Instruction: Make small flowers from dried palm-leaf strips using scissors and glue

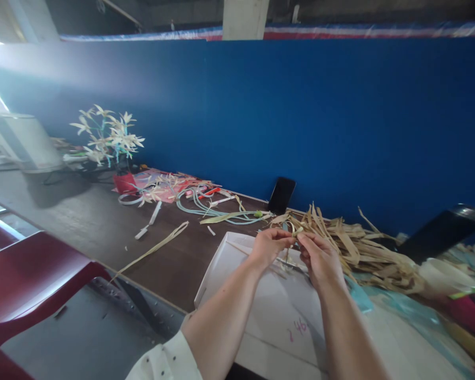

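Item one: left hand [271, 245], fingers bent and tips closed together, apparently pinching one side of a small pale piece. Item two: right hand [320, 258], thumb and forefinger closed on the other side, remaining fingers curled beneath. Item three: the small pale piece [296, 233], strip-like, held between both sets of fingertips above the far edge of a white shallow box [261, 314]; its exact form is partly hidden by the fingers.

Stage, as judged: fine two-handed shaping or joining of the piece, in mid-course; whether a fold, a twist or a wrap cannot be told. The next move seems to call for a steady pinch on one side while the other fingertips adjust the material, with light pressure, since thin dry strips may split or slip.

Surroundings: a heap of dried husks [352, 243] just beside the right hand; a dark phone [282, 195] leaning against the blue partition [340, 116]; pale blue cords [193, 203] looped on the brown table [174, 269]; a long pale strip [154, 250] left of the box; pale star-shaped flowers [121, 137] upright in a red pot [124, 183].
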A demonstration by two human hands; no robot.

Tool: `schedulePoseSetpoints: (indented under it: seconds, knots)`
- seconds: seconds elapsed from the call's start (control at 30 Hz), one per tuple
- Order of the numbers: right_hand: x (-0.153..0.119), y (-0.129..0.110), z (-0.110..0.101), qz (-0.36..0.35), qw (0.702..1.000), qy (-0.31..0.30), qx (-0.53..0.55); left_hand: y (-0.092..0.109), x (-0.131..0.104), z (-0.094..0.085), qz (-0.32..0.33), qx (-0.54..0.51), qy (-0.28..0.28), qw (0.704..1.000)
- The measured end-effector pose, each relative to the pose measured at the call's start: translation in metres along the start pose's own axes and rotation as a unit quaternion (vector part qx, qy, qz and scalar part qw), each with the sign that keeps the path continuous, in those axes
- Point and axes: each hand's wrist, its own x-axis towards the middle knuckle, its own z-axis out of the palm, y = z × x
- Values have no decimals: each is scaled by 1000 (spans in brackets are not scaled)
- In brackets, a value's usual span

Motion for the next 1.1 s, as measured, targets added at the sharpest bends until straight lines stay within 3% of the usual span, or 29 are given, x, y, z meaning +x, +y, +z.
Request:
schedulePoseSetpoints:
  seconds: [0.77, 0.97, 1.1]
  knots:
    - [1, 2, -1, 3, 1000, -12, 5, 2, 0, 0, -7, -24, 19, 999]
    - [5, 4, -3, -5, 998, 56, 30, -3, 3, 0, -1, -28, 25, 999]
    - [6, -2, -2, -64, 988, 120, 66, -8, 7, -1, -14, -25, 42, 999]
